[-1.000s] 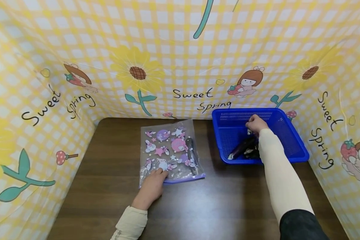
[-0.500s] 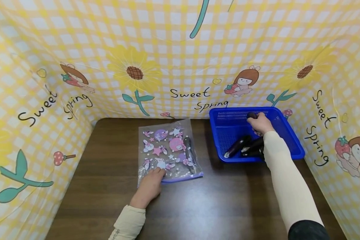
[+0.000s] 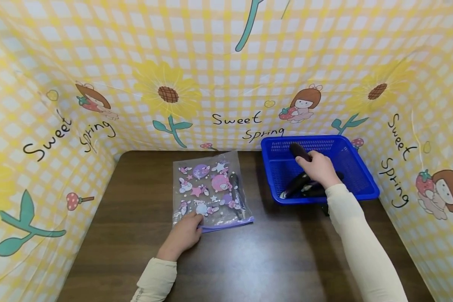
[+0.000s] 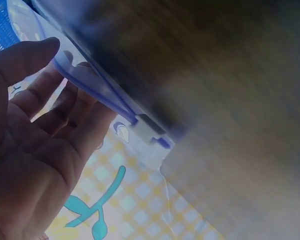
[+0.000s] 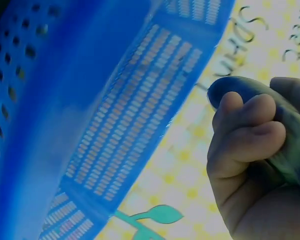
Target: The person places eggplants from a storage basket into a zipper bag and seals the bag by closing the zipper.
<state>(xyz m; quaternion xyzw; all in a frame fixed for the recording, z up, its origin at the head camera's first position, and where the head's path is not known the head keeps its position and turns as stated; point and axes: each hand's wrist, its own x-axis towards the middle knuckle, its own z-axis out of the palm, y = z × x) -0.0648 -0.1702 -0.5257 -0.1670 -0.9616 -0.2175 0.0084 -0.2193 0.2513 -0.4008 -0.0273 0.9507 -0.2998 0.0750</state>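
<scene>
My right hand grips an eggplant over the blue basket, its rounded dark end jutting past the fingers. The right wrist view shows fingers curled round that eggplant, near the basket's slotted wall. More eggplants lie in the basket, partly hidden by my arm. A clear zip bag with pink and purple cartoon prints lies flat, one dark eggplant inside along its right side. At its purple-edged mouth, my left hand holds the upper lip between thumb and fingers, slightly raised.
A brown wooden table carries the bag and the basket. Yellow checked cloth printed with flowers and lettering rises behind the table and at both sides, with the basket's back rim close to it.
The right hand has lifted an eggplant from among the others and swung it leftward over the basket. The left hand has stayed at the bag's mouth, shifting only slightly left.
</scene>
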